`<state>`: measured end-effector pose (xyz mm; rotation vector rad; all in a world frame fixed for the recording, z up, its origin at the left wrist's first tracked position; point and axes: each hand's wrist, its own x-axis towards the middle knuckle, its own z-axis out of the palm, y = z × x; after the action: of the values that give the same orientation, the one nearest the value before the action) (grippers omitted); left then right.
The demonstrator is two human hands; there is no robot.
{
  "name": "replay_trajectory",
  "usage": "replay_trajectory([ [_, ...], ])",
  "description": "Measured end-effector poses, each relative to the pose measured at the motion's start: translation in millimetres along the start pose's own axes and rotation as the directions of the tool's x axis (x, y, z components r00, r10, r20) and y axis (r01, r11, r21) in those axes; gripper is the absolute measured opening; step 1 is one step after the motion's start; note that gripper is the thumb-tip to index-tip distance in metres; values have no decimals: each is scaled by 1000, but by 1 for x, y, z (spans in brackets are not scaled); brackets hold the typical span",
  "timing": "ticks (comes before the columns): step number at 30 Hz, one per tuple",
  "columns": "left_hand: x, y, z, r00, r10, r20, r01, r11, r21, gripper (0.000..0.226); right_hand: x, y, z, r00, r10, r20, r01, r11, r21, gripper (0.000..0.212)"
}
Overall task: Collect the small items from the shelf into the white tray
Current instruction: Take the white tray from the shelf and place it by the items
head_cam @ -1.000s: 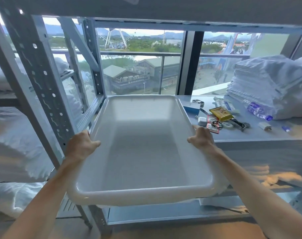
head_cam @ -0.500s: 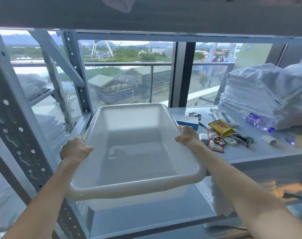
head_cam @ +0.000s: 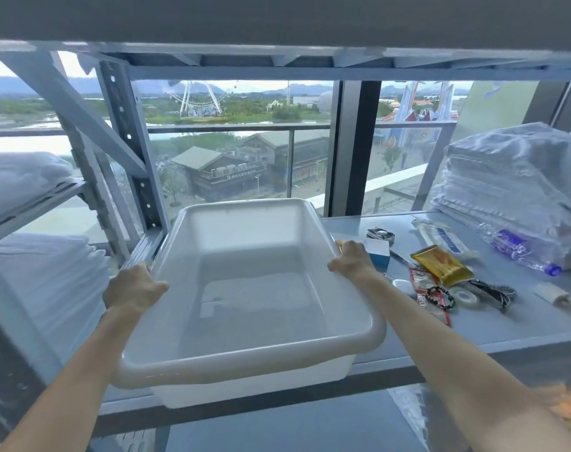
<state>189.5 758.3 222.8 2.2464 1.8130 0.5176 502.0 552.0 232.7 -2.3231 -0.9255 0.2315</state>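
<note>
An empty white tray (head_cam: 245, 360) rests on the left part of the grey shelf (head_cam: 493, 334), its near end overhanging the front edge. My left hand (head_cam: 132, 288) grips the tray's left rim and my right hand (head_cam: 351, 259) grips its right rim. Small items lie to the right of the tray: a blue-and-white box (head_cam: 379, 252), a yellow packet (head_cam: 442, 264), a red packet (head_cam: 424, 283), a black bracelet (head_cam: 440, 297), a tape roll (head_cam: 466, 296), a patterned band (head_cam: 493, 292) and a foil-wrapped piece (head_cam: 380, 234).
A stack of wrapped white linen (head_cam: 512, 187) fills the shelf's back right, with a plastic bottle (head_cam: 522, 251) and a long white sachet (head_cam: 447, 239) before it. Steel uprights (head_cam: 130, 158) stand left of the tray. Folded bedding (head_cam: 49, 272) sits on the neighbouring rack.
The tray has gone forward and up onto the shelf, held by both hands throughout. My view has come closer and risen level with the shelf.
</note>
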Motion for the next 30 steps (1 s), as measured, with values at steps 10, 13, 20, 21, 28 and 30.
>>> replay_trajectory([
  [10, 34, 23, 18, 1000, 29, -6, -28, 994, 103, 32, 49, 7, 2, 999, -36, 1, 36, 999, 7, 37],
  [13, 29, 25, 17, 999, 44, 15, -45, 986, 163, 35, 49, 7, 2, 999, -48, 19, 48, 998, -28, 34],
  [20, 6, 59, 2, 900, 395, -183, -378, 918, 122, 50, 17, 19, -9, 990, -122, -66, 122, 992, -7, 56],
  [21, -1, 72, -1, 869, 456, -193, -442, 890, 111, 47, 8, 24, -12, 989, -125, -76, 125, 992, -1, 56],
  [28, -73, 186, 19, 642, 749, -160, -766, 627, -140, 36, -48, 83, -65, 982, -75, -171, 66, 996, -59, 44],
  [30, -98, 217, 33, 562, 813, -155, -824, 532, -197, 35, -65, 111, -89, 976, -30, -214, 10, 996, -92, 37],
])
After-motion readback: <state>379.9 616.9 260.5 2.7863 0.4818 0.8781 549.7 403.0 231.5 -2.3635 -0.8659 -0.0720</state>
